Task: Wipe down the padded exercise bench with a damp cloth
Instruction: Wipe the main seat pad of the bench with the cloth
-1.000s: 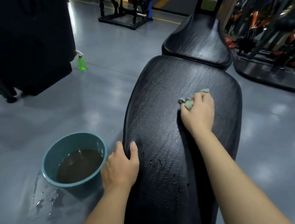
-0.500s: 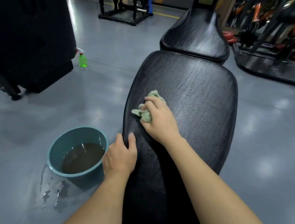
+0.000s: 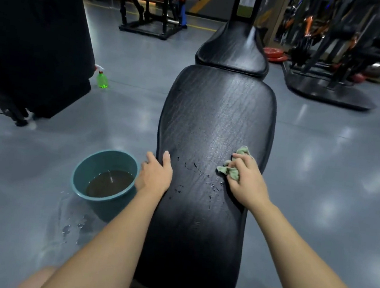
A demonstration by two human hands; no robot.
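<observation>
The right hand (image 3: pixel 243 183) holds the bunched green cloth (image 3: pixel 229 171) and presses it on the padded bench (image 3: pixel 216 113), near its right edge. The left hand (image 3: pixel 154 176) rests open on the left edge. The wiping looks about half done. Next, the cloth should cross the water drops (image 3: pixel 193 165). A bucket (image 3: pixel 96 206) of brown water stands on the shiny grey floor (image 3: pixel 322 182).

You are in a gym. The long black padded bench (image 3: pixel 216 113) runs ahead from under your fingers (image 3: pixel 241 164), with its separate seat pad (image 3: pixel 232 51) beyond them. Far ahead and left of your fingers stands a black steel weight machine (image 3: pixel 149 18) with orange pads. Ahead to the right, red weight plates (image 3: pixel 275 53) lie beside dark racks (image 3: pixel 325 48). A glossy grey floor (image 3: pixel 323 171) spreads all round.
</observation>
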